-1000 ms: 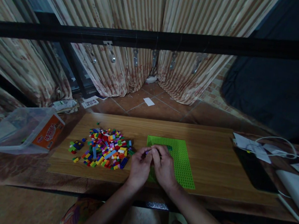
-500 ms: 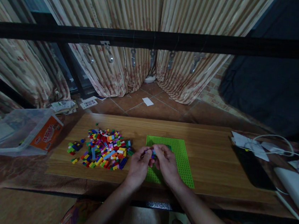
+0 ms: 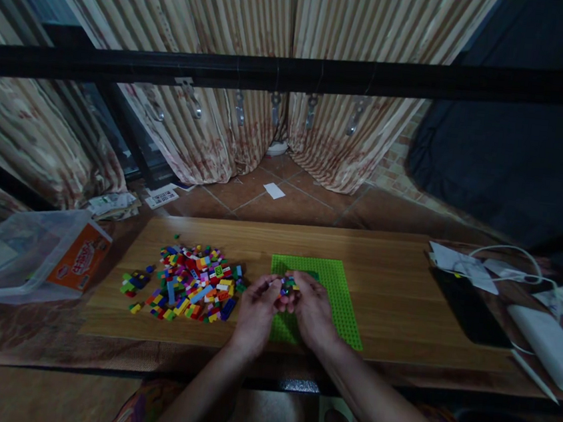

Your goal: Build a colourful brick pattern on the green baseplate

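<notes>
Both hands meet over the near-left part of the green baseplate (image 3: 338, 291) on the tabletop (image 3: 394, 283). The left hand (image 3: 255, 312) and right hand (image 3: 312, 311) pinch a small cluster of bricks (image 3: 288, 285) between closed fingers. A pile of loose bricks (image 3: 193, 284) lies just left of them.

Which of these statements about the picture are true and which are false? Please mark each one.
1. Both hands hold a small cluster of bricks between their fingertips. True.
2. The loose brick pile lies right of the green baseplate. False: it lies left of it.
3. The left hand rests on the clear plastic box. False: the box sits apart, at the far left.
4. The right hand is above the baseplate. True.
</notes>
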Motion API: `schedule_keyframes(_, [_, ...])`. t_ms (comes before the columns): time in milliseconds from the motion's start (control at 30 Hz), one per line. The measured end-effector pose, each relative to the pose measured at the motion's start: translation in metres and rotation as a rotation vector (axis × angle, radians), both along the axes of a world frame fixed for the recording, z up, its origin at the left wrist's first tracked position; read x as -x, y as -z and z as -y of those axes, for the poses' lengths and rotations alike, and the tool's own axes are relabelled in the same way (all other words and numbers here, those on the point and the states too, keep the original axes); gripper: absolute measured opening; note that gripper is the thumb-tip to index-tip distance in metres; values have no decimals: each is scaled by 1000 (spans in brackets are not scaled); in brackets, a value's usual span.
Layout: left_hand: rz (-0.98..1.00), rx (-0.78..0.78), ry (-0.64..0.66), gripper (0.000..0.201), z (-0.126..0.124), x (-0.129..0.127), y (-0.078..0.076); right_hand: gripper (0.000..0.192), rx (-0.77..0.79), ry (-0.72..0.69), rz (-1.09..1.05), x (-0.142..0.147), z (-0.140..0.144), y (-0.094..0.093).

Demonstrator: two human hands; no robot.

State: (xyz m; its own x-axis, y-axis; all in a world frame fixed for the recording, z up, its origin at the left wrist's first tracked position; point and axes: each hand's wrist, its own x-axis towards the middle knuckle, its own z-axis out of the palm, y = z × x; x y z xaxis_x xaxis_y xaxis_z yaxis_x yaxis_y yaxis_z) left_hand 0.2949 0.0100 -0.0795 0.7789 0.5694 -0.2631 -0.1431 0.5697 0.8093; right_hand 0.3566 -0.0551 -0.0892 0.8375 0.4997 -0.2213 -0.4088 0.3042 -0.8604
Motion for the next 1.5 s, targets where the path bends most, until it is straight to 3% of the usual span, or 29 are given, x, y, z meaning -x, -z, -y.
schedule_keyframes(133, [-3,-45,44,28,-2,2,2,32,-45,-15,-162,-2,1,-5])
schedule_keyframes(233, [-55,-169,44,33,-4,3,6,35,-20,-46,-230,-1,1,-5])
schedule_keyframes(367, [-120,-333,71,33,-4,4,6,39,51,-77,-101,3,1,-2])
schedule_keyframes(500, [-130,-385,27,27,-4,2,5,36,87,-45,55,7,-1,0])
schedule_keyframes(833, [-140,-281,28,36,-4,2,12,34,53,-10,15,3,-2,1])
schedule_keyframes(1100, [-135,-327,46,30,-4,2,6,35,1,-44,-90,7,0,3])
schedule_keyframes(1500, [-161,-159,-39,27,1,2,-5,32,-61,-35,-153,10,-1,-1])
